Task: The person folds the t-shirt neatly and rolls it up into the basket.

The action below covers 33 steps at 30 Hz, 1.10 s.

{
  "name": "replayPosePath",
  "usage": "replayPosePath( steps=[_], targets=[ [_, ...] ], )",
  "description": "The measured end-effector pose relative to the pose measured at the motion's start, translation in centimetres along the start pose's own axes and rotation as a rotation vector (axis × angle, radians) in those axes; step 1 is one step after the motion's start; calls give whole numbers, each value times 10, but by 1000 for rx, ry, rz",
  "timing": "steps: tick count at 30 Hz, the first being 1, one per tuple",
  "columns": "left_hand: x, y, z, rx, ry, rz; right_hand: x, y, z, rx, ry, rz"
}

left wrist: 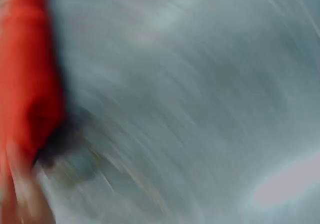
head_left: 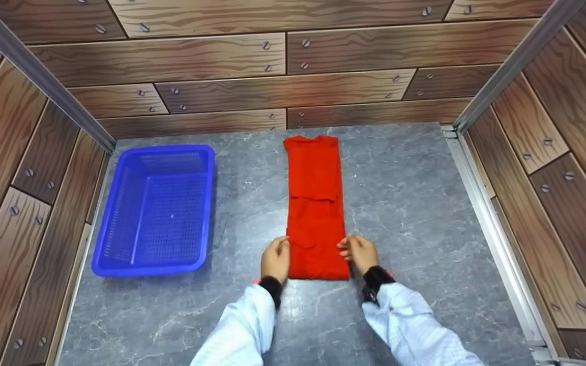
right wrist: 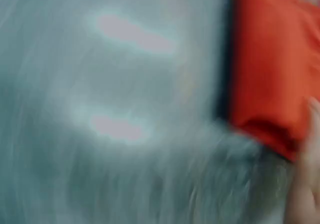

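A red garment lies flat on the grey marbled surface, folded into a long narrow strip with a layered edge across its middle. My left hand is at the strip's near left edge, fingertips right at the cloth. On the opposite side, my right hand has its fingers loosely bent beside the near right edge. Both wrist views are blurred; the left one shows fingers below the red cloth, and the right one shows part of the hand overlapping the cloth's folded end.
A blue plastic basket with perforated walls stands to the left, with nothing in it. Wood-patterned panels enclose the back and both sides. A metal rail runs along the right edge of the grey surface.
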State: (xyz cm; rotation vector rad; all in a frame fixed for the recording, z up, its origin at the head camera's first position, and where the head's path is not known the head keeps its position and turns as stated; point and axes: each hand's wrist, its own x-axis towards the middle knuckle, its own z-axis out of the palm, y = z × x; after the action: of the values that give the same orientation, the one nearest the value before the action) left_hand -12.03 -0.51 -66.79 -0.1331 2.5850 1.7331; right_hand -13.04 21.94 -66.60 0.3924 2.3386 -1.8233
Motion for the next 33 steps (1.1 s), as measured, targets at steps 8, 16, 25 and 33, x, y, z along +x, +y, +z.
replayPosePath(
  steps=[8, 16, 25, 33],
  targets=[
    [-17, -28, 20, 801, -3, 539, -16, 21, 26, -962, 49, -640],
    [-21, -41, 26, 869, -90, 422, -21, 54, 31, -1081, 14, -692],
    [-20, -33, 30, 844, -115, 339, -20, 51, 29, -958, 24, -631],
    [-28, -7, 26, 164, 113, -1, -25, 12, 21, -241, 203, -112]
  ],
)
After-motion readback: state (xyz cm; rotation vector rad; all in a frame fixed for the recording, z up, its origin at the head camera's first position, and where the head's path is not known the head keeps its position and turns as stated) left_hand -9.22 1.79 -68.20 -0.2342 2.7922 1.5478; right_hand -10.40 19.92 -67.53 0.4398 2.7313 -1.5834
